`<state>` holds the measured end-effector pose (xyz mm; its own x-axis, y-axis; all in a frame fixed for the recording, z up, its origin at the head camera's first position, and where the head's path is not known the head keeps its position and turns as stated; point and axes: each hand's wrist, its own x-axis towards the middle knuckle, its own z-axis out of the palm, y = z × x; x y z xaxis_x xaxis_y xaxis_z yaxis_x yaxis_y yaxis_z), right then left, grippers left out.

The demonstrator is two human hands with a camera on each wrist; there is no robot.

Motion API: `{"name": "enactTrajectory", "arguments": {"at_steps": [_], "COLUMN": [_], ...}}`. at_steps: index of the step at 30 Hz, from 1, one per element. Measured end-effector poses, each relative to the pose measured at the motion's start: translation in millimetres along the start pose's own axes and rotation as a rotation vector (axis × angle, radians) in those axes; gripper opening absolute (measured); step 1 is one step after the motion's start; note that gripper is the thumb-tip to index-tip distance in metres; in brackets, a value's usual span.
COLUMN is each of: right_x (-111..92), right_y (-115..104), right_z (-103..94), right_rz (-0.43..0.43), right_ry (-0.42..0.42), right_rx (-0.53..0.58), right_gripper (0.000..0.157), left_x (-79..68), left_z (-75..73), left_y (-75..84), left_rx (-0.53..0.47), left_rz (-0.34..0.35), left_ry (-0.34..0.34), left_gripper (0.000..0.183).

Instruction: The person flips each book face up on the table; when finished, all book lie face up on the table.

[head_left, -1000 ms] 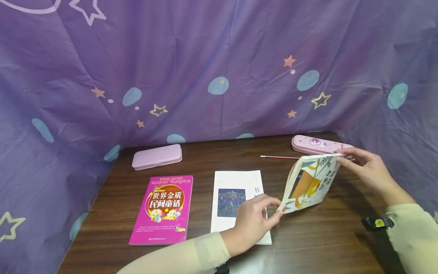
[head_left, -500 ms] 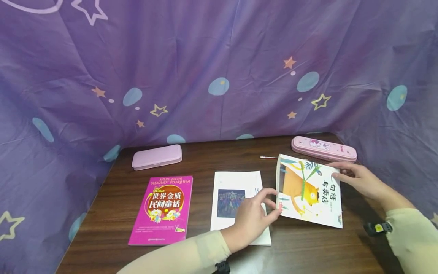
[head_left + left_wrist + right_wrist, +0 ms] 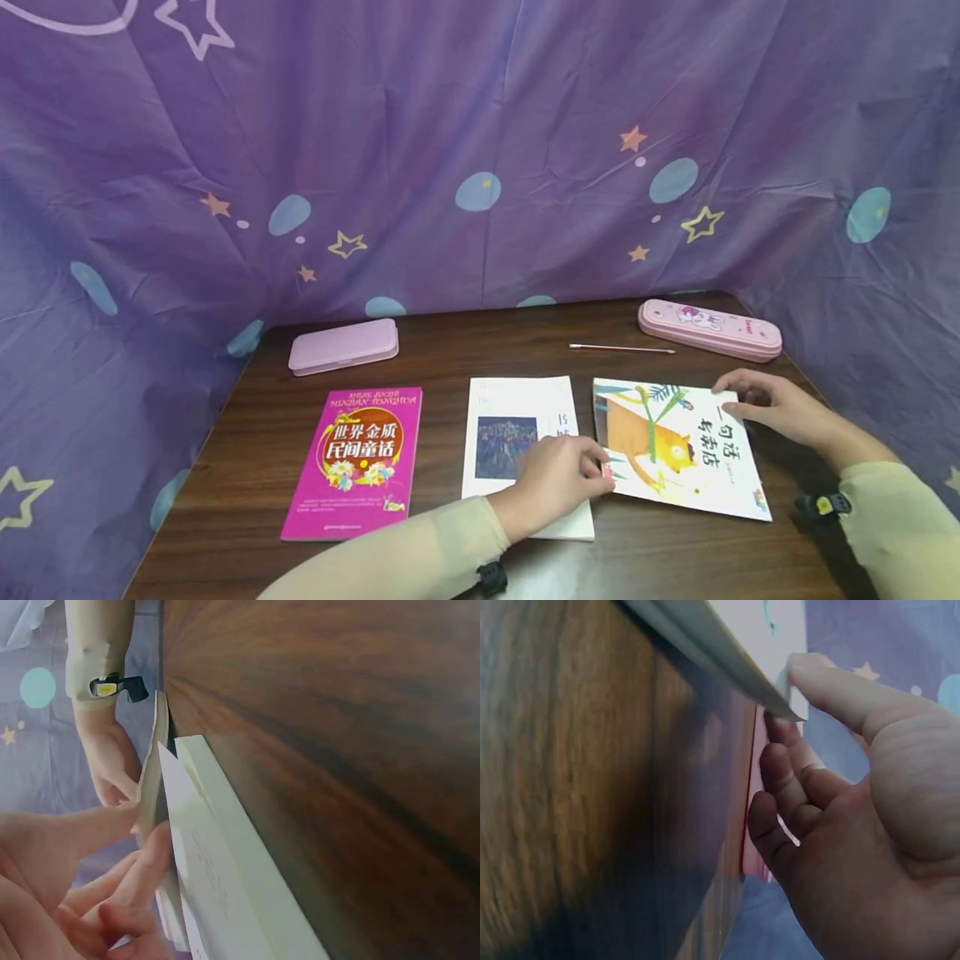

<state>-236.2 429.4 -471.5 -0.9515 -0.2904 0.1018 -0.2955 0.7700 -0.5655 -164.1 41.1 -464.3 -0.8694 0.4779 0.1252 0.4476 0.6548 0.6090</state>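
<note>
A white picture book with an orange cat-like animal on its cover lies nearly flat, front up, low over the right half of the table. My left hand pinches its lower left corner between thumb and fingers, also seen in the left wrist view. At its upper right corner my right hand pinches the edge; in the right wrist view that corner is raised off the wood, thumb on top and fingertips beneath. Under my left hand lies a white book with a dark picture, partly hidden by the hand.
A magenta book lies at the left of the wooden table. Behind it is a plain pink case. A pencil and a pink rabbit-print pencil case lie at the back right. A purple curtain hangs behind.
The picture book has swung from nearly upright down to almost flat, its cover now facing up. My right hand has come down and nearer with its corner; the pencil shows whole again.
</note>
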Motion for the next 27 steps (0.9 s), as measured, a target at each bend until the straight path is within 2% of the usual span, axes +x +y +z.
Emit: {"name": "enactTrajectory", "arguments": {"at_steps": [3, 6, 10, 13, 18, 22, 25, 27], "right_x": [1, 3, 6, 6, 9, 8, 4, 2], "right_y": [-4, -7, -8, -9, -16, -23, -28, -31], "right_z": [2.0, 3.0, 3.8, 6.5, 13.7, 17.1, 16.9, 16.1], "right_rz": [0.005, 0.025, 0.014, -0.018, -0.003, 0.028, 0.049, 0.058], "right_ry": [-0.046, -0.075, -0.071, -0.048, -0.034, -0.050, -0.066, -0.067], "right_rx": [-0.009, -0.007, -0.012, -0.023, -0.125, -0.180, -0.177, -0.185], "right_gripper": [0.032, 0.035, 0.035, 0.033, 0.031, 0.030, 0.033, 0.038], "left_x": [1.3, 2.5, 4.9, 7.0, 11.4, 16.1, 19.8, 23.7], "left_z": [0.9, 1.3, 2.6, 4.5, 5.7, 5.7, 4.5, 1.3], "left_y": [2.3, 6.1, 10.6, 12.4, 15.2, 16.9, 16.0, 13.3], "left_rx": [-0.007, 0.041, 0.129, 0.216, 0.331, 0.336, 0.322, 0.298], "left_rz": [-0.011, -0.024, -0.025, 0.007, 0.058, 0.033, 0.006, 0.019], "left_ry": [-0.091, -0.130, -0.142, -0.146, -0.159, -0.174, -0.199, -0.224], "left_gripper": [0.025, 0.026, 0.028, 0.028, 0.025, 0.023, 0.020, 0.020]}}
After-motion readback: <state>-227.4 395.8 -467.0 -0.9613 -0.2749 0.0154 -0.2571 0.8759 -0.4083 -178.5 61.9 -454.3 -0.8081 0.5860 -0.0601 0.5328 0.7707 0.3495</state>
